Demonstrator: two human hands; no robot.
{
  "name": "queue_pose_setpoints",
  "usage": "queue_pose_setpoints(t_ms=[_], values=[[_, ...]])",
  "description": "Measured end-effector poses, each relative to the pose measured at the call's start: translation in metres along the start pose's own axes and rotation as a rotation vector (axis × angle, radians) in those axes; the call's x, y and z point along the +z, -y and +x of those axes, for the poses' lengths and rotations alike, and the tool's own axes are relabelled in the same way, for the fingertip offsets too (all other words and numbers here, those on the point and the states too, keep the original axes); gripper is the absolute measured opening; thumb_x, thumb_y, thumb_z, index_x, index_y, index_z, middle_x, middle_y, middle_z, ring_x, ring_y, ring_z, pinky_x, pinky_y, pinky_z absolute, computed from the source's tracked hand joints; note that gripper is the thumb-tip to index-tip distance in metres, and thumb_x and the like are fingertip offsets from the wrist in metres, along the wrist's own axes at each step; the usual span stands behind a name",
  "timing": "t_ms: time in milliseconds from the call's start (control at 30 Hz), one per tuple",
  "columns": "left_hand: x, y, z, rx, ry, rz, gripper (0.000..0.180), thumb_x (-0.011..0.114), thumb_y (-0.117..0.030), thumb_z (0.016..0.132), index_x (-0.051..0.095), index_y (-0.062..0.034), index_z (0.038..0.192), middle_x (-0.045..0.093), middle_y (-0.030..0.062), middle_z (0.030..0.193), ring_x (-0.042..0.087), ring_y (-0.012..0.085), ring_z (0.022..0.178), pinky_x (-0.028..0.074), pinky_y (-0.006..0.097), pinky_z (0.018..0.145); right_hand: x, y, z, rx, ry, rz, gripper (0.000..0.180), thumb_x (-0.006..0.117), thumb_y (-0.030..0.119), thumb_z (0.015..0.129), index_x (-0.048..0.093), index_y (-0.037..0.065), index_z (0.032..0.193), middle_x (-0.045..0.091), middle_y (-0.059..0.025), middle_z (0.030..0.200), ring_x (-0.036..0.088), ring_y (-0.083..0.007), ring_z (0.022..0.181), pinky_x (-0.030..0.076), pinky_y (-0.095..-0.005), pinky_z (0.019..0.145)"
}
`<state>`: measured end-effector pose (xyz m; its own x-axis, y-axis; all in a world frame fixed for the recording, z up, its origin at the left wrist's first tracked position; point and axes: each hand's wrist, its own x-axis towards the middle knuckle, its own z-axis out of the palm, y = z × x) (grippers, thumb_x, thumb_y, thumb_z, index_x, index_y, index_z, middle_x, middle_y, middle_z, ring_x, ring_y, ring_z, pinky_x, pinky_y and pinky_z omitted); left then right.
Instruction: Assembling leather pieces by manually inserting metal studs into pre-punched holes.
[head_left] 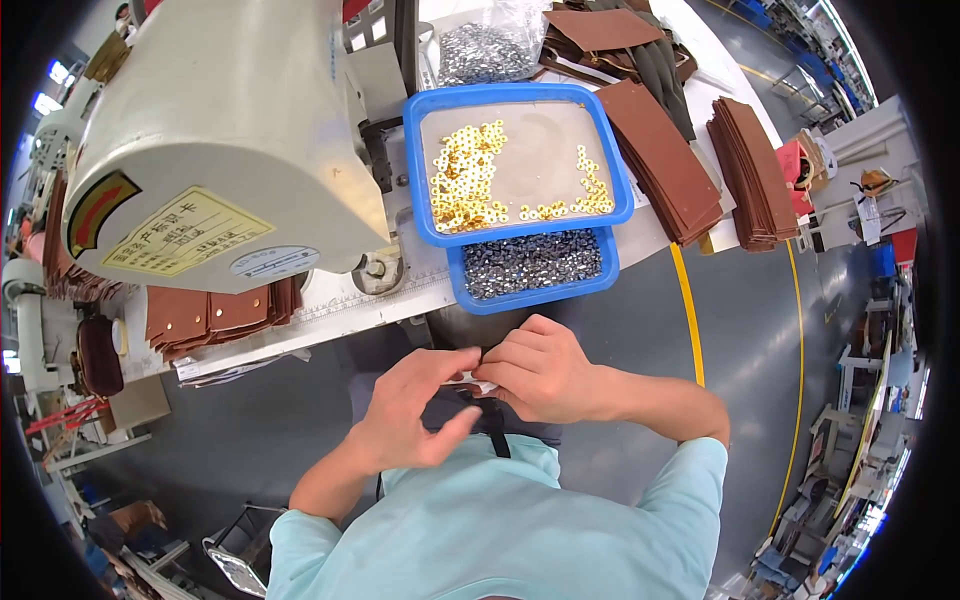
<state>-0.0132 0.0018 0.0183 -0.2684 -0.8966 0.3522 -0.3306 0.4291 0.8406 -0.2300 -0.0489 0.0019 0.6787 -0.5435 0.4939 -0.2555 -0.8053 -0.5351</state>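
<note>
In front of my body, below the table edge, my hands meet. My left hand [415, 405] is open, its thumb spread away from the straight fingers, and its fingertips come close to my right hand. My right hand [540, 372] is closed, fingers curled in a pinch. A small whitish and brown piece [482, 386] shows at its fingertips; its kind is mostly hidden by the fingers. Ahead, a blue tray [622, 190] holds gold ring-shaped metal fittings [465, 180]. Partly under it, a second blue tray [530, 302] holds dark silver metal fittings [535, 263].
A large cream machine head [230, 110] stands at the left. Brown leather pieces with gold studs [225, 315] lie below it on the table. At right are stacks of brown leather strips [660, 160]. A clear bag of silver fittings [487, 50] sits at the back.
</note>
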Motion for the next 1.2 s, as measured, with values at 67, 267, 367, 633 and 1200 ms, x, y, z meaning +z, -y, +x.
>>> queue_pose_setpoints(t_ms=[67,267,367,633,1200], values=[[0.002,-0.007,0.007,-0.133,0.108,0.024,0.065,0.092,-0.014,0.07,0.067,-0.004,0.129,0.076,0.0072,0.099,0.072,0.0209,0.08,0.059,0.032,0.071,0.0,0.003,-0.001,-0.044,-0.045,-0.07,0.021,0.083,0.015,0.069,0.068,0.008,0.083,0.062,0.0002,0.08,0.057,-0.017,0.069,0.04,-0.0334,0.064],[0.008,0.007,0.001,-0.108,0.207,0.104,0.073,0.09,-0.016,0.074,0.06,-0.0062,0.14,0.074,0.0082,0.092,0.071,0.0227,0.077,0.058,0.032,0.068,0.008,0.001,-0.002,-0.081,-0.089,-0.019,0.027,0.079,0.014,0.059,0.068,0.007,0.082,0.062,-0.0016,0.08,0.057,-0.0187,0.067,0.038,-0.0345,0.063],[0.01,0.01,-0.002,-0.098,0.229,0.152,0.072,0.087,-0.013,0.075,0.06,-0.0076,0.141,0.072,0.0088,0.088,0.07,0.0252,0.074,0.057,0.034,0.067,0.008,-0.003,-0.003,-0.093,-0.051,-0.014,0.028,0.08,0.014,0.06,0.069,0.008,0.084,0.064,-0.0014,0.082,0.058,-0.0187,0.068,0.039,-0.0348,0.064],[-0.007,-0.002,0.0,-0.359,0.087,0.118,0.06,0.082,-0.003,0.08,0.062,-0.0077,0.137,0.079,0.0104,0.09,0.077,0.0214,0.083,0.06,0.03,0.074,-0.02,-0.011,0.032,0.036,0.024,-0.014,0.027,0.083,0.022,0.081,0.074,0.005,0.1,0.073,-0.0051,0.088,0.068,-0.0232,0.073,0.049,-0.0345,0.066],[-0.013,0.02,-0.008,-0.634,-0.272,-0.401,0.021,0.076,-0.005,0.092,0.069,0.0011,0.111,0.072,0.0063,0.089,0.067,0.0087,0.083,0.056,0.025,0.074,-0.028,-0.144,0.101,0.572,0.181,-0.418,0.011,0.07,0.009,0.077,0.075,0.0,0.077,0.073,-0.0224,0.078,0.073,-0.0378,0.075,0.058,-0.0495,0.075]])
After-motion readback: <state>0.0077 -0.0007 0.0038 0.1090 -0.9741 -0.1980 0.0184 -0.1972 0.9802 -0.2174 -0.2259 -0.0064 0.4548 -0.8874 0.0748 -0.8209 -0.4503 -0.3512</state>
